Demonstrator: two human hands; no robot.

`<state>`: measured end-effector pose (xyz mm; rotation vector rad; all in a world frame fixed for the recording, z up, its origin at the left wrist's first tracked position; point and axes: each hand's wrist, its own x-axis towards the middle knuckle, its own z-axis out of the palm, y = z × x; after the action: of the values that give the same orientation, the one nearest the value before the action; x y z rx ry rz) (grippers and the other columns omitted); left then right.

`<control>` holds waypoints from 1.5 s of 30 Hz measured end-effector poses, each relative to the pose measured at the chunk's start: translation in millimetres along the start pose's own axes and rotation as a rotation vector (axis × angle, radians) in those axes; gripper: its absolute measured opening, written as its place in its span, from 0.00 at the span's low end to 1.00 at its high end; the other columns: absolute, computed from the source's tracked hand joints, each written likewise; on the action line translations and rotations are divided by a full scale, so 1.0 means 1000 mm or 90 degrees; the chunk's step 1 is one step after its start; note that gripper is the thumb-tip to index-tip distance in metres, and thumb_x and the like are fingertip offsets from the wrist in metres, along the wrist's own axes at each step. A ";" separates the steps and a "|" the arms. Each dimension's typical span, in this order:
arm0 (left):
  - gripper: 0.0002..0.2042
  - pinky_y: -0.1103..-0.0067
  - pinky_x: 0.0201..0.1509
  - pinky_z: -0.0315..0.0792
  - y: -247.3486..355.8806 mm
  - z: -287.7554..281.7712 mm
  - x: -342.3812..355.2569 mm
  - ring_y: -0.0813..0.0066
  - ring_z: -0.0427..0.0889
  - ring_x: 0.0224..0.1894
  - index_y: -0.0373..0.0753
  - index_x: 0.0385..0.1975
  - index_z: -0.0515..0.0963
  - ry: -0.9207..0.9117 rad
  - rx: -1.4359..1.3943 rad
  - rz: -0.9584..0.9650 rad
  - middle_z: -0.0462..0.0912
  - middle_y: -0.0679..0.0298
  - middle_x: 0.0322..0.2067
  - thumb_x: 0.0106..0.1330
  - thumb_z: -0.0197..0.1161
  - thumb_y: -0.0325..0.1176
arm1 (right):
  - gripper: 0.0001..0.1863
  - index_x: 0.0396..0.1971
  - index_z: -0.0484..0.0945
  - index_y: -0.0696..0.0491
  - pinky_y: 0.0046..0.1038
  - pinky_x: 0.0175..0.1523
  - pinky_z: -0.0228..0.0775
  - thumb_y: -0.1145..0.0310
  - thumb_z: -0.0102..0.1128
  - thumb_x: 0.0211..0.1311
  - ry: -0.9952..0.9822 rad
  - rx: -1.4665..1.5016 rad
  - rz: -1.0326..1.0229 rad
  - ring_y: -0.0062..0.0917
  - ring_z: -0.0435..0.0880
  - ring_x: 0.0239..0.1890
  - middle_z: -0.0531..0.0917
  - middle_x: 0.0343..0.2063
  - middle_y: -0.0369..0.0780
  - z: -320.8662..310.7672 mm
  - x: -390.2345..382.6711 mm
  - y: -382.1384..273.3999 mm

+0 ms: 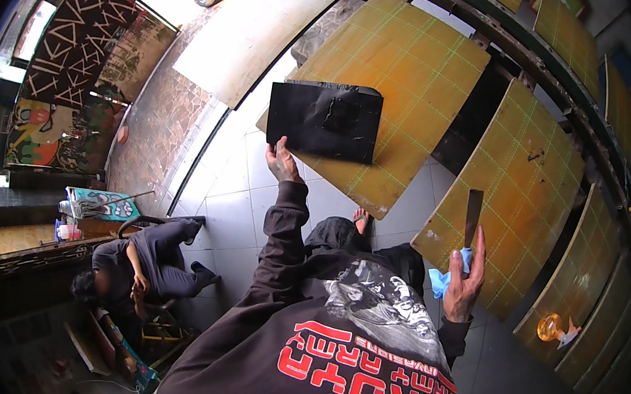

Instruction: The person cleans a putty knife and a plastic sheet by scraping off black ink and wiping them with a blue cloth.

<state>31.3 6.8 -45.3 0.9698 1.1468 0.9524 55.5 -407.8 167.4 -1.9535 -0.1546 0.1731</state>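
Observation:
My left hand [283, 162] grips a black rectangular sheet [320, 120] by its lower left corner. The sheet is creased, has a worn upper edge and overlaps a yellow-brown board [401, 59] marked with green grid lines. On the other side, my right hand [463, 288] holds a flat-bladed tool [473, 215], its narrow dark blade pointing away from me. The blade's end looks squared. Light blue cloth [440, 280] shows by the fingers and at the base of the blade. My palm hides the handle.
More gridded boards [516, 181] stand along a dark metal rail [534, 51] at the right. A pale board [261, 27] is at the far left. Another person [161, 257] sits at the left. An orange round container [550, 327] rests at the lower right.

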 end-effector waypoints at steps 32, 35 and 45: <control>0.16 0.64 0.47 0.81 0.153 -0.009 0.092 0.63 0.83 0.45 0.38 0.53 0.72 -0.271 -0.177 0.296 0.81 0.57 0.48 0.70 0.55 0.40 | 0.24 0.63 0.66 0.52 0.32 0.58 0.67 0.70 0.48 0.68 -0.230 -0.159 -0.044 0.38 0.77 0.56 0.77 0.55 0.46 0.101 -0.004 -0.034; 0.17 0.63 0.50 0.79 0.166 -0.004 0.134 0.65 0.82 0.48 0.37 0.53 0.72 -0.293 -0.242 0.216 0.80 0.56 0.48 0.71 0.53 0.41 | 0.24 0.62 0.67 0.49 0.39 0.46 0.72 0.70 0.50 0.66 -0.214 -0.212 -0.028 0.42 0.82 0.40 0.82 0.37 0.48 0.136 0.003 -0.042; 0.19 0.63 0.56 0.76 0.159 0.019 0.264 0.61 0.79 0.52 0.34 0.56 0.68 -0.444 -0.344 0.109 0.75 0.54 0.55 0.72 0.52 0.39 | 0.26 0.62 0.68 0.42 0.44 0.34 0.74 0.67 0.54 0.62 -0.180 -0.448 0.192 0.46 0.81 0.26 0.76 0.21 0.50 0.252 0.009 -0.085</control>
<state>74.9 302.1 34.9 0.8507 0.2022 0.8857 13.4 -145.2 151.1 -2.6415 -0.1115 0.6687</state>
